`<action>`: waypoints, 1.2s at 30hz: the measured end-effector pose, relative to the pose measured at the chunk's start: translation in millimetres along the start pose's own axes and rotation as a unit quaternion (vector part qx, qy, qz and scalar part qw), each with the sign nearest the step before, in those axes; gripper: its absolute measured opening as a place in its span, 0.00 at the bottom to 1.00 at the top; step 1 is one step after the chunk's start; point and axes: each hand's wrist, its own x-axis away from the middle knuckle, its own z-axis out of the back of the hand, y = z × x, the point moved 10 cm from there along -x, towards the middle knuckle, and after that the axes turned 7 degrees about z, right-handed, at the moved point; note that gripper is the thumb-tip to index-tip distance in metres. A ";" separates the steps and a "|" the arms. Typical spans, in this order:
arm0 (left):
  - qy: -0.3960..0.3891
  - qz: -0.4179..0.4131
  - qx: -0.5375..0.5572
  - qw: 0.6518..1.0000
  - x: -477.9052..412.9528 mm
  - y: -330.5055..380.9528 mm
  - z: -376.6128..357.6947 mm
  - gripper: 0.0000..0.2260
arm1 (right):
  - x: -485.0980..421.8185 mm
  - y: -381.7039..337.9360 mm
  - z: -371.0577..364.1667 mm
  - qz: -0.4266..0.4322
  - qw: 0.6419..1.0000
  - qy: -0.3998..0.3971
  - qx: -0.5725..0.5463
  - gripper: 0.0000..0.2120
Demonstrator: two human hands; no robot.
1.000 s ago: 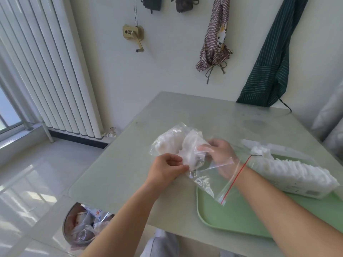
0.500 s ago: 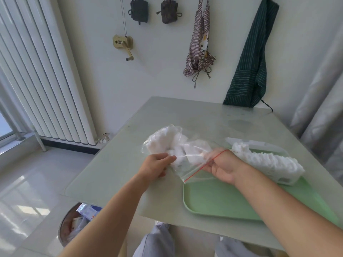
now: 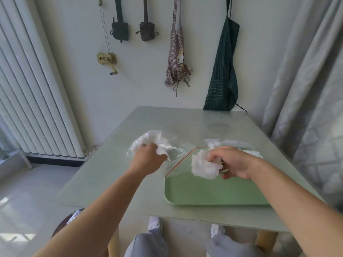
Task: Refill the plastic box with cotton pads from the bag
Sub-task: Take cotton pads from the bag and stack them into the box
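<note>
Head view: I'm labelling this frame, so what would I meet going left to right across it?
Radiator → left hand gripping the bag → bunch of cotton pads → right hand holding them → curtain.

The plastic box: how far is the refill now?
Done: the box on the tray already holds a row of pads. In hand: the right hand grips a bunch of pads outside the bag, near the box. To do: more pads lie in the bag, which the left hand holds.

A lived-in home room, aprons hung on wall hooks, white column radiator, grey curtain, pale green desk against the wall, tiled floor
</note>
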 end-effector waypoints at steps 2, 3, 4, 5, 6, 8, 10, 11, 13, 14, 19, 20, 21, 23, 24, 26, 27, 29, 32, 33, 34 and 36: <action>0.054 -0.076 0.079 0.992 18.0 35.0 15.5 0.18 | 5.9 -9.1 5.7 0.042 0.997 0.005 -0.063 0.06; 0.026 -0.108 0.149 0.983 27.5 52.1 14.0 0.18 | 8.4 -13.7 9.1 0.062 0.993 0.015 -0.095 0.07; -0.031 -0.126 0.215 0.968 36.9 67.4 6.4 0.21 | 9.3 -17.4 10.4 0.080 0.990 0.017 -0.118 0.09; -0.096 -0.130 0.267 0.950 48.5 80.7 -3.6 0.24 | 11.9 -21.7 9.6 0.096 0.987 0.012 -0.126 0.10; -0.153 -0.131 0.306 0.930 59.4 91.0 -13.7 0.25 | 14.4 -25.9 8.5 0.114 0.986 0.005 -0.121 0.11; -0.226 -0.128 0.366 0.894 73.1 101.1 -28.7 0.19 | 17.3 -31.9 7.8 0.146 0.984 0.007 -0.097 0.11; -0.237 -0.127 0.411 0.871 75.4 102.2 -31.6 0.14 | 21.0 -36.9 13.0 0.174 0.980 0.039 -0.084 0.11; -0.235 -0.119 0.434 0.862 74.2 100.6 -31.2 0.13 | 22.0 -38.6 16.7 0.185 0.977 0.060 -0.088 0.11; -0.236 -0.100 0.474 0.843 69.9 97.0 -31.8 0.13 | 23.5 -40.6 23.3 0.202 0.969 0.094 -0.104 0.10; -0.243 -0.094 0.492 0.830 68.9 96.7 -32.1 0.13 | 24.8 -42.2 25.2 0.212 0.966 0.104 -0.108 0.09; -0.264 -0.067 0.554 0.787 67.5 97.6 -34.4 0.10 | 27.9 -43.5 40.6 0.233 0.953 0.164 -0.108 0.06; -0.257 -0.055 0.560 0.786 64.7 94.7 -35.1 0.09 | 27.6 -41.8 46.3 0.230 0.948 0.181 -0.127 0.05; -0.249 -0.041 0.565 0.785 62.1 91.3 -35.6 0.10 | 27.6 -40.0 52.1 0.227 0.942 0.195 -0.155 0.05; -0.239 -0.022 0.569 0.787 58.3 85.9 -37.6 0.11 | 28.1 -36.9 59.4 0.220 0.928 0.199 -0.225 0.05; -0.236 -0.015 0.569 0.787 57.1 84.6 -39.0 0.12 | 28.4 -36.8 59.7 0.218 0.924 0.188 -0.252 0.05; -0.230 -0.007 0.570 0.789 57.5 85.2 -41.7 0.12 | 28.0 -37.1 52.0 0.210 0.928 0.150 -0.268 0.05; -0.226 -0.004 0.571 0.789 58.1 86.3 -43.2 0.11 | 27.4 -36.8 45.3 0.204 0.934 0.130 -0.261 0.05; -0.231 -0.009 0.571 0.788 62.1 92.6 -46.6 0.08 | 26.5 -35.5 32.4 0.195 0.947 0.108 -0.231 0.06; -0.255 -0.022 0.567 0.783 69.8 103.2 -51.1 0.09 | 25.7 -34.5 24.2 0.193 0.955 0.112 -0.194 0.06; -0.264 -0.022 0.569 0.779 71.9 105.1 -51.8 0.09 | 25.7 -34.3 24.8 0.195 0.955 0.121 -0.188 0.06; -0.271 -0.019 0.573 0.773 73.4 106.2 -52.2 0.09 | 25.7 -34.2 26.0 0.196 0.955 0.130 -0.182 0.06; -0.277 -0.004 0.587 0.761 74.3 105.5 -53.2 0.10 | 25.8 -33.9 28.3 0.200 0.955 0.145 -0.164 0.07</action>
